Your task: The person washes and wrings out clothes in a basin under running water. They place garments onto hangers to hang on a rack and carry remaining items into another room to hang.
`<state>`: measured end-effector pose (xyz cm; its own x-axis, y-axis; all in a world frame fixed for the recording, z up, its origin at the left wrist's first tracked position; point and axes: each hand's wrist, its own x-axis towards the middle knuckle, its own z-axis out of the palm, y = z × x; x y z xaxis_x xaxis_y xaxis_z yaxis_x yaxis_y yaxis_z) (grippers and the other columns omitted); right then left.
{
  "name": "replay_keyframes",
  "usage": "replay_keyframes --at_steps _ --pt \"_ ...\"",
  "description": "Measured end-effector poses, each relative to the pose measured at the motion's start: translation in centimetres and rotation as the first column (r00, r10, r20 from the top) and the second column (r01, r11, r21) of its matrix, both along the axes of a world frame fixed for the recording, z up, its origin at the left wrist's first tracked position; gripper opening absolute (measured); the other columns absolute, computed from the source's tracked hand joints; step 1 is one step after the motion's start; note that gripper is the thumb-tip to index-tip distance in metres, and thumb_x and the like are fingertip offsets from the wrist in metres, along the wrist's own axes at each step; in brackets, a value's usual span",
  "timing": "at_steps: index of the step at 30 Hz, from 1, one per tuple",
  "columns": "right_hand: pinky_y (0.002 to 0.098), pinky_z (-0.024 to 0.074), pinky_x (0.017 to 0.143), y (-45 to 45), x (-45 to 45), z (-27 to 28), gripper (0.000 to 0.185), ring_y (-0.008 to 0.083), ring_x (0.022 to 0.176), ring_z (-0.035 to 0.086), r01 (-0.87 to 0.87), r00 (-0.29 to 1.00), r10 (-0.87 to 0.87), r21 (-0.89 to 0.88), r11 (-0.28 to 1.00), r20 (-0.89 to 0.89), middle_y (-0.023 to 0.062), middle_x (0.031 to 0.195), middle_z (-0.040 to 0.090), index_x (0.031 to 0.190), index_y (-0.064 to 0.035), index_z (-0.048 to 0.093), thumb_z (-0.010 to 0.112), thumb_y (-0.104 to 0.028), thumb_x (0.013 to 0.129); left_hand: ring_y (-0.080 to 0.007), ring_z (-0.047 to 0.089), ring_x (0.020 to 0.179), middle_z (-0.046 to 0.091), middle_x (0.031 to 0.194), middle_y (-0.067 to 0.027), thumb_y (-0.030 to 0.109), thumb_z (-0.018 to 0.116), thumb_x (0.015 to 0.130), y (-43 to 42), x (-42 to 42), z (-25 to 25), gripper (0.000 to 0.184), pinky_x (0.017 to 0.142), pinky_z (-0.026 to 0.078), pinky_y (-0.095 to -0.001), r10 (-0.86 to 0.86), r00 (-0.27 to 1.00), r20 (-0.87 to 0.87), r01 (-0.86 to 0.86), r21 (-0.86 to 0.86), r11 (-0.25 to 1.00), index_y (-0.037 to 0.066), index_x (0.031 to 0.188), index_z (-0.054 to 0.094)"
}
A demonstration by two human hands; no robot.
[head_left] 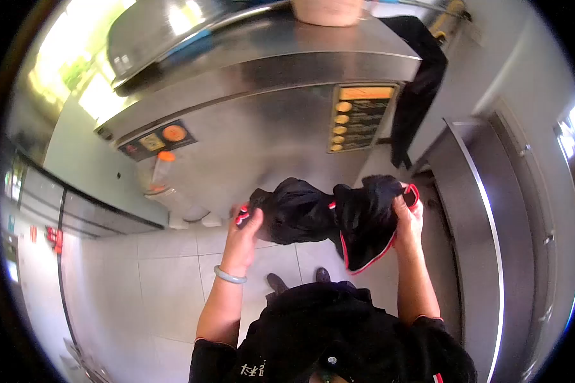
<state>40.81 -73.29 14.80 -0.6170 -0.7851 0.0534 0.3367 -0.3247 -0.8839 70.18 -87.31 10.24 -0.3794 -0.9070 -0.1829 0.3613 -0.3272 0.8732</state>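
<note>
Black cloth with red-and-white trim hangs bunched between my hands, above the tiled floor. My left hand grips one end, thumb over the fabric; my right hand, below it a pale bracelet on the wrist, pinches the other. Beyond stands the metal counter, a panel with orange circles on its front.

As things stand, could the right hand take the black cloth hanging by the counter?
Probably not: the right hand is holding the red-trimmed garment, though nothing visible blocks its way to the hanging cloth.
</note>
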Motion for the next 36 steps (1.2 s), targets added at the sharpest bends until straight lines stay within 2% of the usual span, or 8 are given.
replay_keyframes --at_steps 3,6,13,16,19,23,34,36 --pt "0.0262 0.0482 0.078 1.9 -3.1 1.3 0.025 0.0096 0.084 0.059 0.093 0.942 -0.053 0.105 0.99 -0.333 -0.0003 0.093 0.065 0.109 0.0002 0.065 0.066 -0.019 0.093 -0.0142 0.053 0.112 0.054 0.127 -0.0065 0.019 0.072 0.089 0.6 -3.7 -0.6 0.059 0.097 0.044 -0.0306 0.006 0.934 0.358 0.048 -0.142 0.989 0.0 0.138 0.044" --pt "0.0259 0.0477 0.079 2.7 -2.9 3.3 0.025 0.0083 0.084 0.059 0.127 0.985 -0.098 0.209 0.97 -0.143 -0.0012 0.095 0.066 0.111 -0.0039 0.067 0.066 -0.021 0.094 -0.0311 0.036 0.134 0.024 0.15 -0.0219 0.029 0.084 0.075 1.9 -7.2 -3.3 0.107 0.109 0.036 -0.0417 -0.034 0.718 0.695 0.187 -0.145 0.972 0.001 0.151 0.013" --pt "0.0357 0.0559 0.074 3.3 -1.9 5.3 0.037 0.0307 0.085 0.071 0.003 0.34 0.539 0.574 0.819 -0.771 0.0156 0.091 0.072 0.114 -0.0091 0.067 0.076 -0.013 0.078 -0.0334 0.036 0.138 0.027 0.153 -0.0184 0.022 0.086 0.073 8.2 -16.3 3.7 0.106 0.108 0.037 -0.0463 -0.112 0.886 0.451 0.456 -0.798 0.394 0.005 0.152 0.017" --pt "0.037 0.0552 0.07 3.0 -3.1 4.0 0.023 0.0297 0.08 0.071 0.151 0.404 0.377 0.468 0.871 -0.833 0.0168 0.085 0.07 0.1 -0.0051 0.069 0.074 -0.014 0.08 -0.0305 0.04 0.136 0.037 0.148 -0.0192 0.018 0.084 0.074 6.3 -18.6 1.9 0.092 0.106 0.04 -0.0417 -0.594 0.716 0.368 0.699 -0.372 0.611 0.004 0.147 0.031" --pt "0.0415 0.0539 0.064 3.5 -5.6 3.7 0.02 0.0391 0.075 0.067 0.407 0.437 0.137 0.332 0.851 -0.889 0.0214 0.077 0.066 0.088 -0.0028 0.066 0.069 -0.023 0.087 -0.0282 0.049 0.126 0.048 0.135 -0.0182 0.01 0.079 0.076 6.5 -19.9 1.5 0.069 0.099 0.046 -0.0382 0.048 0.812 0.581 0.548 -0.789 0.277 0.003 0.136 0.045" --pt "0.0439 0.0535 0.063 5.7 -7.0 3.3 0.02 0.0393 0.073 0.067 0.604 0.342 0.162 0.348 0.717 -0.926 0.0204 0.078 0.067 0.09 -0.0051 0.064 0.067 -0.024 0.089 -0.0308 0.049 0.124 0.046 0.134 -0.0173 0.01 0.078 0.076 7.8 -19.7 0.1 0.069 0.099 0.046 -0.0397 0.054 0.826 0.561 0.508 -0.781 0.363 0.003 0.136 0.044" --pt "0.0335 0.0543 0.075 7.5 -11.7 2.6 0.039 0.0253 0.084 0.067 0.065 0.387 0.134 0.173 0.983 -0.912 0.0085 0.091 0.066 0.102 -0.0052 0.063 0.082 -0.018 0.071 -0.0258 0.071 0.082 0.07 0.087 -0.0134 0.015 0.084 0.072 9.7 -27.8 5.1 0.053 0.071 0.056 -0.0334 -0.247 0.821 0.515 0.571 -0.721 0.392 0.004 0.117 0.058" --pt "0.034 0.0536 0.081 8.2 -13.7 0.9 0.069 0.022 0.095 0.064 -0.162 0.754 0.169 0.07 0.984 -0.635 0.0089 0.113 0.059 0.119 -0.0042 0.053 0.089 -0.018 0.061 -0.017 0.07 0.074 0.069 0.08 -0.0105 0.005 0.081 0.068 9.9 -29.0 7.4 0.05 0.067 0.055 -0.029 -0.141 0.781 0.608 0.615 -0.708 0.348 0.004 0.115 0.062"
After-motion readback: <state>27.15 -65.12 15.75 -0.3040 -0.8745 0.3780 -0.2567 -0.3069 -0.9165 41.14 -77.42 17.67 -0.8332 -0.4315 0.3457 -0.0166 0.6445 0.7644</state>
